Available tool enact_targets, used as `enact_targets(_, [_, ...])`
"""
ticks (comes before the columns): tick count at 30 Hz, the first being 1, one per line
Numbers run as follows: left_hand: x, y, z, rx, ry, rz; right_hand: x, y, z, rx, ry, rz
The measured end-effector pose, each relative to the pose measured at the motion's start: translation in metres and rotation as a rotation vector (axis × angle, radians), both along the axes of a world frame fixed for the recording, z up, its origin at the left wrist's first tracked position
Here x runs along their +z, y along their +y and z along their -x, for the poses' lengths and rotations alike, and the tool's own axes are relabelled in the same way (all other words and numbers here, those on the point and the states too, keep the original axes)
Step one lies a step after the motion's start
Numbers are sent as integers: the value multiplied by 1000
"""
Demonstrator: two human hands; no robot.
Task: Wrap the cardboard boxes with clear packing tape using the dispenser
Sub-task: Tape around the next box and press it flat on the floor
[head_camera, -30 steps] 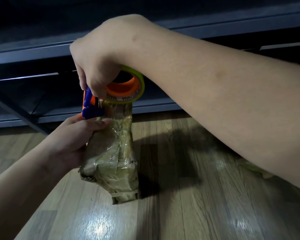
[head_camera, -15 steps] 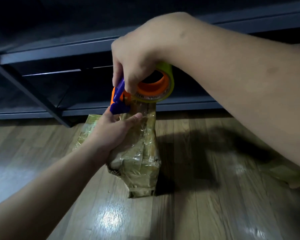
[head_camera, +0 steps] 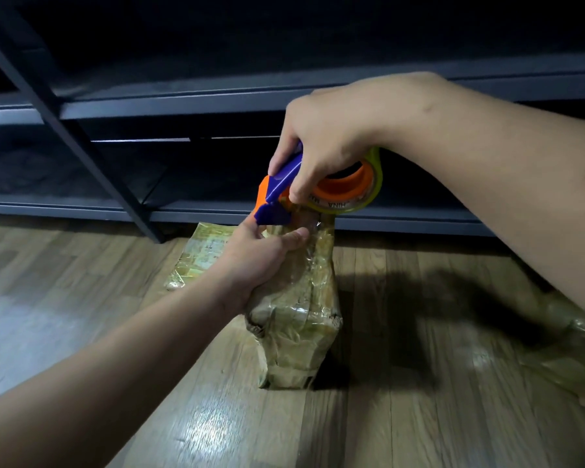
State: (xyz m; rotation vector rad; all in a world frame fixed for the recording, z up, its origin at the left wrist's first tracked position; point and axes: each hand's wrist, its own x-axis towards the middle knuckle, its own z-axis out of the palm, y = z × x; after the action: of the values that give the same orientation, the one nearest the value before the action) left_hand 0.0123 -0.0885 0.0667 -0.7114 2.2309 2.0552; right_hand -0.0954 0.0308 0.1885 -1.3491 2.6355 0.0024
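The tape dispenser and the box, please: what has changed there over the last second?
Chiefly the view swung left, bringing a flat taped box behind into sight. The right hand shifted on the tape dispenser, baring its purple handle. Unchanged: that hand still grips the dispenser atop the upright box, and the left hand still holds the box near its top.

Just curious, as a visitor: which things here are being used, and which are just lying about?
In use: orange and purple tape dispenser in right hand; upright tape-wrapped cardboard box in left hand.
Lying about: flat taped parcel behind it; another parcel at right; dark metal shelving.
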Motion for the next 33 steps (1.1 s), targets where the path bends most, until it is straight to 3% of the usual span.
enact_targets(5, [2, -8, -4, -1, -15, -16, 1, -6, 4, 51, 38, 9])
enact_targets(14, [9, -26, -11, -127, -45, -137, -13, 75, 10, -120, -166, 111])
enact_targets(17, [8, -23, -10, -143, -36, -121, -26, 99, 4, -153, -262, 195])
enact_targets(25, [7, -24, -4, -119, -77, -57, -40, 136, -2, -225, -301, 324])
enact_targets(31, [5, -33, -1, -144, -111, -32, -66, 124, -5, -208, -230, 271])
enact_targets(33, [9, -38, 1, -148, -125, 94, -69, 120, -7, -185, -188, 237])
